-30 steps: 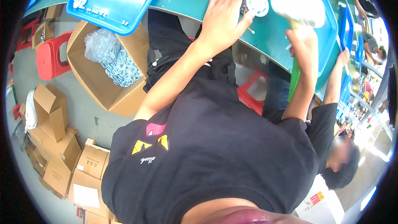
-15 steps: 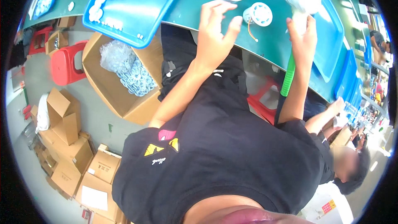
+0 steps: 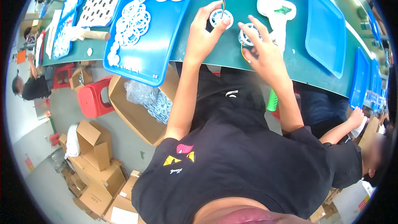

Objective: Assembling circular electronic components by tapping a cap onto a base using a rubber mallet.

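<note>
My left hand (image 3: 202,37) has its thumb and fingers around the rim of a small round white motor (image 3: 216,18), whose thin wires point up and away. Beside it, my right hand (image 3: 267,58) hovers around a second white motor (image 3: 245,38) with fingers apart. Those fingers partly cover that motor; its wire hangs toward the table edge. Just beyond my right hand lies a mallet (image 3: 269,6), its head wrapped in white with a green patch. Its green handle (image 3: 272,99) sticks out past the table edge; my right hand and forearm hide the part between.
On the left a blue tray (image 3: 166,29) holds many white rings and small white parts. An empty-looking blue tray (image 3: 325,33) lies at the right. Below the table stand a cardboard box (image 3: 137,120) of bagged parts and a red stool (image 3: 93,99). A co-worker's arm (image 3: 344,126) reaches in at right.
My right hand has let go of the mallet, which now lies on the table, and has moved left to the second motor. My left hand has closed on the first motor. The view has shifted.
</note>
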### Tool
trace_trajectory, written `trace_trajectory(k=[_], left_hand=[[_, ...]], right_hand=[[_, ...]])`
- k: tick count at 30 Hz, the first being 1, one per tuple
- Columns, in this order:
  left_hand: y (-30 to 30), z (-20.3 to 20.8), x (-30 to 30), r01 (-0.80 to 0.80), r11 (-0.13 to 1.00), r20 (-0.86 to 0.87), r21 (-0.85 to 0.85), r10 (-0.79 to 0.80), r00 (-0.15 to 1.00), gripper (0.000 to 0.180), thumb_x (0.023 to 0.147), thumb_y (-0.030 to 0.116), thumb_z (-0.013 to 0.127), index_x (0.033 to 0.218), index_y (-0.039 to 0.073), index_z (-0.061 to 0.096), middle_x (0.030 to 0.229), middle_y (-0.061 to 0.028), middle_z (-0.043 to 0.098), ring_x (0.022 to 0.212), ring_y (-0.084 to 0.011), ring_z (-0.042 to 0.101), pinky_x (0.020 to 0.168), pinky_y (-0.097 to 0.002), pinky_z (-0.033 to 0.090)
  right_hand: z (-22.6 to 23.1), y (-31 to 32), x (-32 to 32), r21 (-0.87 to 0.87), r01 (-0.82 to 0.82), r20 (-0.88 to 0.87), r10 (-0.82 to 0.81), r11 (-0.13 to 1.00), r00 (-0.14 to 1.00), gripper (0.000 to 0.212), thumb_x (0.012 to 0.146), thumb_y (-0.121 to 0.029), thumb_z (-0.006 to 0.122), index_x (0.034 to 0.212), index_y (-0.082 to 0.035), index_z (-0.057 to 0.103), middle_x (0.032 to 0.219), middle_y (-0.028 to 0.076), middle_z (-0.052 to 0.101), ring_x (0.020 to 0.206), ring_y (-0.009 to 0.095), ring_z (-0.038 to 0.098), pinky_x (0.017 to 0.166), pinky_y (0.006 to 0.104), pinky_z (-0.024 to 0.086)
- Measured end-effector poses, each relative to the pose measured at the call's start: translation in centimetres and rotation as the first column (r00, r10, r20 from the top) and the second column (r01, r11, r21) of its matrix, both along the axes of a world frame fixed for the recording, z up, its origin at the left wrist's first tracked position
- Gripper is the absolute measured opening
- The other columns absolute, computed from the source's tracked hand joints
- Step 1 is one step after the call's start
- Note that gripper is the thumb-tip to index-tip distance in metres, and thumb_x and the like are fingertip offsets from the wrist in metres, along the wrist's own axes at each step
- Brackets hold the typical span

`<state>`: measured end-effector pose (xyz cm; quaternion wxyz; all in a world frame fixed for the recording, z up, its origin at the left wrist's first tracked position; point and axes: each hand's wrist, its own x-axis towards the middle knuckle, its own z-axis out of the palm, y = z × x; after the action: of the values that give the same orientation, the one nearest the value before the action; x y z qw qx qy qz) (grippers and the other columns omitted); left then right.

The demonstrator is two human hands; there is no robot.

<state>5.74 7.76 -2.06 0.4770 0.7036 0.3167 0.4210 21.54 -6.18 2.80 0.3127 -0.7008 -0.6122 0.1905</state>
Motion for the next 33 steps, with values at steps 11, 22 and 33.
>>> trace_trajectory(k=[11, 22, 33], left_hand=[[-0.7, 0.3, -0.2, -0.018, 0.999, -0.064, 0.031, 0.020, 0.998, 0.038, 0.096, 0.028, 0.075, 0.126, 0.005, 0.070, 0.119, -0.0102, 0.069, 0.109, -0.0202, 0.066, 0.096, -0.0328, 0.050], [-0.2, 0.1, -1.3, -0.006, 0.998, -0.097, 0.064, 0.012, 0.995, 0.040, 0.090, 0.020, 0.075, 0.127, 0.008, 0.070, 0.118, -0.0128, 0.069, 0.108, -0.0236, 0.068, 0.097, -0.0357, 0.053], [-0.3, -0.6, -1.1, 0.000, 1.000, 0.067, -0.013, 0.000, 0.998, 0.036, 0.087, 0.012, 0.072, 0.121, 0.002, 0.073, 0.119, -0.0165, 0.070, 0.109, -0.0291, 0.067, 0.096, -0.0392, 0.053]], right_hand=[[1.5, -3.9, 14.1, 0.461, 0.618, 0.175, -0.748, 0.637, 0.641, 0.051, 0.091, -0.018, 0.081, 0.139, -0.010, 0.065, 0.125, 0.017, 0.061, 0.114, 0.029, 0.064, 0.095, 0.0390, 0.055], [-3.0, -10.9, 20.9, 0.255, 0.603, 0.629, -0.604, 0.756, 0.490, 0.071, 0.089, -0.034, 0.077, 0.149, -0.004, 0.053, 0.142, 0.025, 0.059, 0.131, 0.042, 0.057, 0.113, 0.0487, 0.042], [6.1, 2.4, -2.4, 0.231, -0.343, 0.116, 0.324, 0.911, 0.939, 0.031, 0.088, -0.003, 0.072, 0.120, -0.004, 0.070, 0.119, 0.014, 0.070, 0.113, 0.032, 0.065, 0.099, 0.0388, 0.051]])
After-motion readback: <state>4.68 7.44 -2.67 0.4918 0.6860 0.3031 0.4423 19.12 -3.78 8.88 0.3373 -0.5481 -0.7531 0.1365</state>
